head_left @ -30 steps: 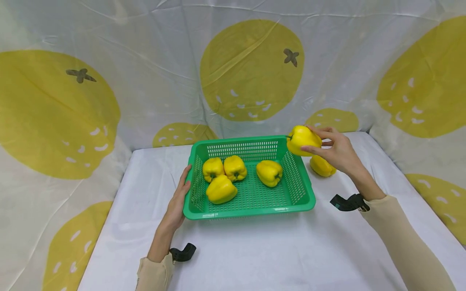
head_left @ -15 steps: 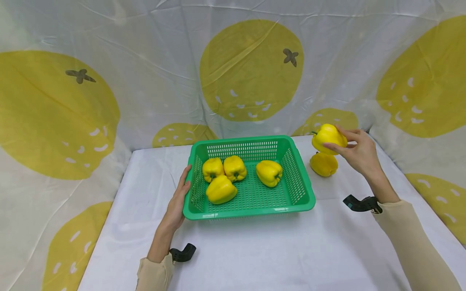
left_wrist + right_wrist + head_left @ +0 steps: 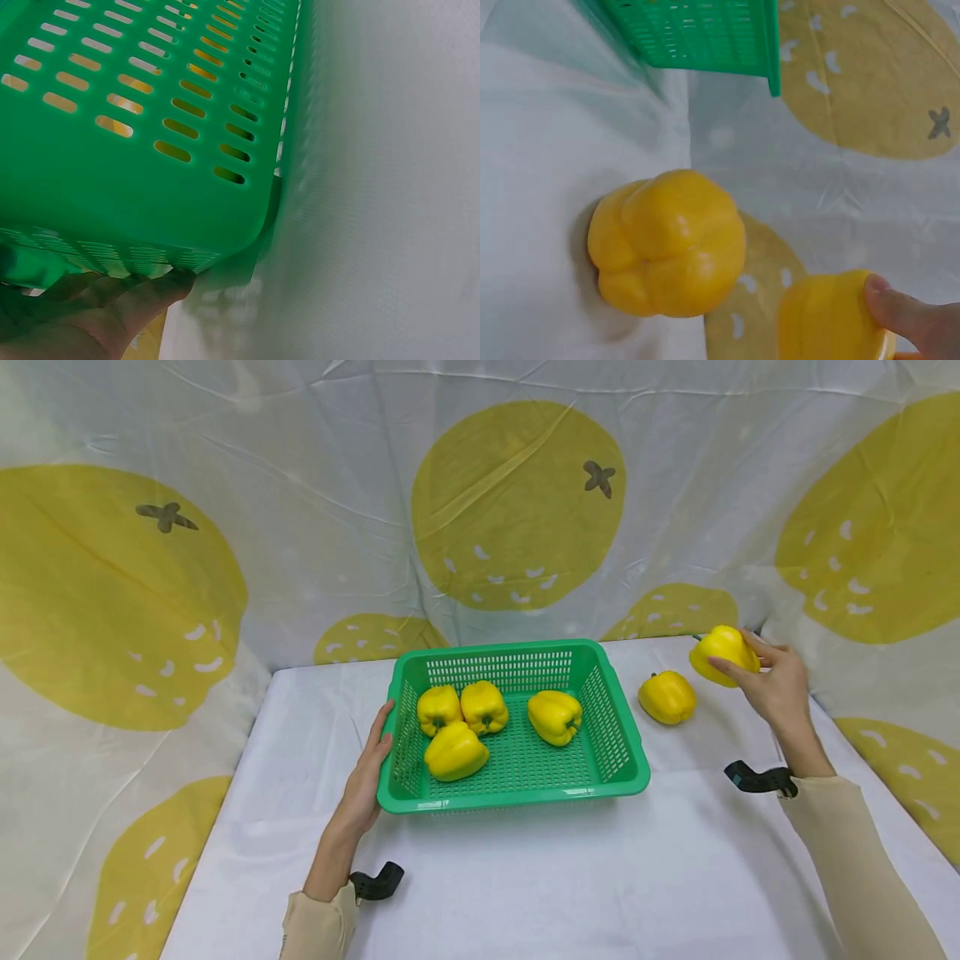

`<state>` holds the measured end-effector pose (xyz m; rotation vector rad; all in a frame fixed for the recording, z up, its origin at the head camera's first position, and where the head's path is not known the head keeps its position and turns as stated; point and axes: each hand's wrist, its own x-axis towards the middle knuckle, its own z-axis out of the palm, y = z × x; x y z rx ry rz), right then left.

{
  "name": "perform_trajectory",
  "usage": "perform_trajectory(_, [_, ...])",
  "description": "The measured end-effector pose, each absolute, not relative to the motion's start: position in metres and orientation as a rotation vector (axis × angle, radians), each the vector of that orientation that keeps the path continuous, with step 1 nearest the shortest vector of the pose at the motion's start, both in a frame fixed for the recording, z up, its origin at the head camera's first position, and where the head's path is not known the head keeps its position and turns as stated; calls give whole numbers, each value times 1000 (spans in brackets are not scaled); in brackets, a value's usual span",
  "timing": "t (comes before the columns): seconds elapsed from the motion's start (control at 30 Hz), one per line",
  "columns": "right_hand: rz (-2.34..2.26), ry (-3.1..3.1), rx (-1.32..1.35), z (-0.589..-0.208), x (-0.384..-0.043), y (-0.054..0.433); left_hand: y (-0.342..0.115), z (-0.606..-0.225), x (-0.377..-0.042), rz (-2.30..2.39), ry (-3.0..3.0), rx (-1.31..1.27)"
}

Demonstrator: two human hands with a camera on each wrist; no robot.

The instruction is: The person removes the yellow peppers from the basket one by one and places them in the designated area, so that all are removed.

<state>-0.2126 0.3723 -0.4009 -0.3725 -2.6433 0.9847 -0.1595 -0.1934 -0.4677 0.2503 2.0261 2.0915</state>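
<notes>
My right hand (image 3: 780, 687) pinches a yellow bell pepper (image 3: 722, 655) between thumb and fingers at the far right of the table, its green stem toward the left. In the right wrist view the thumb presses on this held bell pepper (image 3: 829, 319). Close by lies another yellow bell pepper (image 3: 667, 697) on the cloth, between the basket and my right hand. My left hand (image 3: 365, 777) rests against the left side of a green plastic basket (image 3: 517, 794), its fairly straight fingers (image 3: 150, 296) along the outer wall. Several yellow bell peppers (image 3: 456, 751) lie inside the basket.
White cloth (image 3: 517, 885) covers the table. Behind and beside it hangs a pale curtain (image 3: 315, 510) printed with large yellow fruit. A black camera mount (image 3: 759, 778) sits on the right wrist, and a similar mount (image 3: 378, 881) on the left.
My right hand has carried its bell pepper from over the basket's right rear corner to the right, past the pepper on the cloth. The left hand and basket have stayed put.
</notes>
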Motion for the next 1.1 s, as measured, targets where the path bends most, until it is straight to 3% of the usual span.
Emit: perform_trajectory(1.1, [1078, -2717, -603, -459, -221, 391, -195, -470, -160, 2076, 2042, 258])
